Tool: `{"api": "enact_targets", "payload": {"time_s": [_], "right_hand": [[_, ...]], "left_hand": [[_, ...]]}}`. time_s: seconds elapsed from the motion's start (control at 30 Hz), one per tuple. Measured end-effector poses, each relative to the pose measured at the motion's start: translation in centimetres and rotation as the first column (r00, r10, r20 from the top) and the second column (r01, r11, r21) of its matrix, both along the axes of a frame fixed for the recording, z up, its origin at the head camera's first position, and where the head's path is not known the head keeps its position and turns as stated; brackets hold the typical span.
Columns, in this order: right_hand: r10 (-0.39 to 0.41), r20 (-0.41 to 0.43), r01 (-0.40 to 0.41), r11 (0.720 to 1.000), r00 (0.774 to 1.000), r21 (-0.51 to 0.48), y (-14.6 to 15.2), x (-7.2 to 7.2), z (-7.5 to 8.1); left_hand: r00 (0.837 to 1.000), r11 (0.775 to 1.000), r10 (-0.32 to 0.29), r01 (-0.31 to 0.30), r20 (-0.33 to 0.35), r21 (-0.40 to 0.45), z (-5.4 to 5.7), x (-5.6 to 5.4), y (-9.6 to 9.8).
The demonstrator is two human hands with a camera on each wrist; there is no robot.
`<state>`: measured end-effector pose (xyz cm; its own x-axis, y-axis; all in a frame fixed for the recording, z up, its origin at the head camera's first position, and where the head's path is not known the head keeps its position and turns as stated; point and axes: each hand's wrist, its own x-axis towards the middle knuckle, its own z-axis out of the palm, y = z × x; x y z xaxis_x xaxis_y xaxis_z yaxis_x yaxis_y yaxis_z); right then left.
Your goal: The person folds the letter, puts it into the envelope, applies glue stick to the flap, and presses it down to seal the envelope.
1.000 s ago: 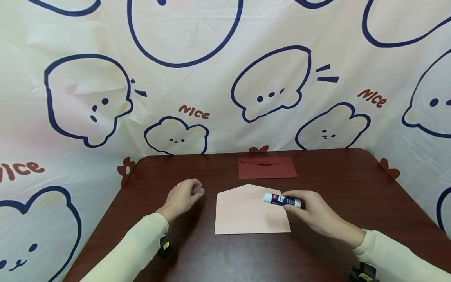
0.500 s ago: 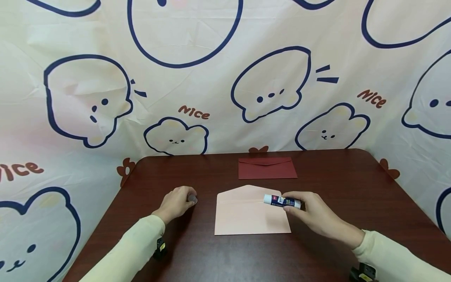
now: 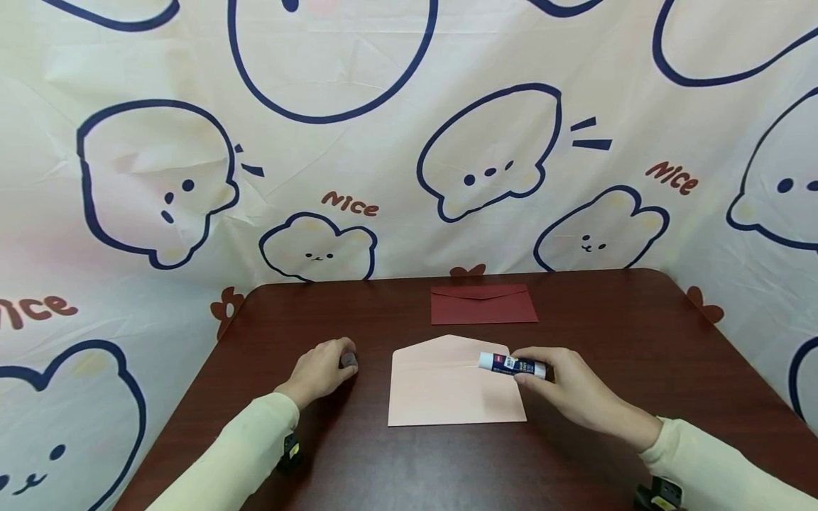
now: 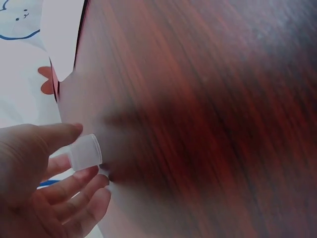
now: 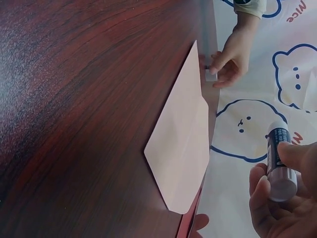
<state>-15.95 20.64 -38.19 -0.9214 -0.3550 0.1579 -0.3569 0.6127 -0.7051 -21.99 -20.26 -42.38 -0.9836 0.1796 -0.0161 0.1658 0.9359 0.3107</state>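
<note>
In my right hand, thumb and fingers grip a glue stick with a dark blue label and white ends. It is held sideways above the right part of a pale pink envelope, whose pointed flap is open toward the back. Left of the envelope, my left hand pinches a small translucent cap between thumb and fingers, low over the table. Whether the cap touches the wood cannot be told. The right wrist view shows the glue stick in curled fingers, its white end facing the camera.
A closed dark red envelope lies behind the pink one, near the back edge of the brown wooden table. Cream cloth printed with cartoon bears hangs behind and at both sides.
My left hand has moved a little left and toward me with the cap, then stayed almost still. My right hand and the glue stick have hardly moved.
</note>
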Motion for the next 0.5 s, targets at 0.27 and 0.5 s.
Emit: {"api": "enact_targets", "payload": {"time_s": [0.27, 0.5], "right_hand": [[-0.005, -0.008, 0.005, 1.000, 1.000, -0.005, -0.1, 0.1, 0.1], [-0.020, -0.027, 0.020, 1.000, 0.999, -0.017, -0.5, 0.1, 0.2]], "left_hand": [[0.991, 0.994, 0.075, -0.066, -0.111, 0.082, 0.6, -0.1, 0.7], [0.960, 0.963, 0.129, -0.062, -0.248, 0.262, 2.3, 0.9, 3.1]]}}
